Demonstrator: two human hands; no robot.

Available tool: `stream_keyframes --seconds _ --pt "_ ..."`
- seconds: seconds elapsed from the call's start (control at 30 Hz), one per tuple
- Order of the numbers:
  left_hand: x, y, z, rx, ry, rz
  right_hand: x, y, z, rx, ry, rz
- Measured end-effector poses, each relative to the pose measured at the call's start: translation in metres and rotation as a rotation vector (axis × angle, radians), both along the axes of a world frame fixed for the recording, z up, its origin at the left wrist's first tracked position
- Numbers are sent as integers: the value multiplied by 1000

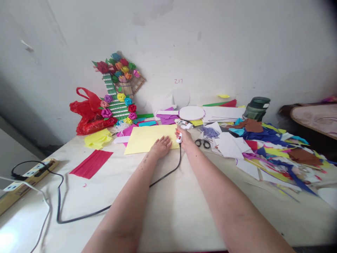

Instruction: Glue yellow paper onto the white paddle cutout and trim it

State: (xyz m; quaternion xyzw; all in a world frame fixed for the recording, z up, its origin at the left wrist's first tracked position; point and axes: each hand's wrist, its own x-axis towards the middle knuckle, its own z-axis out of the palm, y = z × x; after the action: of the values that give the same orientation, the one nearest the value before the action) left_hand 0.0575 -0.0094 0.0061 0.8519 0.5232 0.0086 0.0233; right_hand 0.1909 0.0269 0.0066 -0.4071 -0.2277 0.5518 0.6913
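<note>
At the far left, a yellowish power strip (25, 184) lies along the table edge, and a black cord (79, 218) runs from there over the table (171, 211), passes beneath the left forearm and reaches the gun. Next come a red piece of paper (91, 164), a crumpled yellow piece (98, 140), a red plastic bag (89, 109) and, behind, a decoration with paper flowers (118, 102).

In the middle is the pale yellow sheet (143, 138). It is smooth, flat and four-sided, with its left edge slanting; its far left part covers some purple paper. The left hand (161, 147) rests on it palm down, with the fingers extended and gripping nothing. At the right end of the sheet, the right hand (186, 137) is closed around the handle of the white glue gun (179, 136), which has an orange part near the fingers. Where its nozzle points, I cannot tell. The hand and gun hide some of the sheet's right edge, but the near edge is mostly visible, and pale table top extends from it toward the person, crossed only by the cord and forearms.

To the right, black-handled scissors (202, 143) lie just beside the right hand. Farther, a heap of coloured paper scraps (263, 140) limits the room on that side, with a dark green flask (256, 109) behind it.
</note>
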Motion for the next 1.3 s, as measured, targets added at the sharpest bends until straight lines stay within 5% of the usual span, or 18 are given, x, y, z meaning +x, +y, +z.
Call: stream_keyframes --seconds 0.3,0.7,1.17,1.3 --pt "-2 0 -4 64 9 278 1 -2 0 -9 -8 5" --pt "2 -8 1 100 3 202 -6 -5 2 28 4 53" --pt "24 -21 21 6 198 428 -7 -5 1 8 60 101" --pt "18 -14 22 137 156 397 -2 -4 5 -15 69 50"
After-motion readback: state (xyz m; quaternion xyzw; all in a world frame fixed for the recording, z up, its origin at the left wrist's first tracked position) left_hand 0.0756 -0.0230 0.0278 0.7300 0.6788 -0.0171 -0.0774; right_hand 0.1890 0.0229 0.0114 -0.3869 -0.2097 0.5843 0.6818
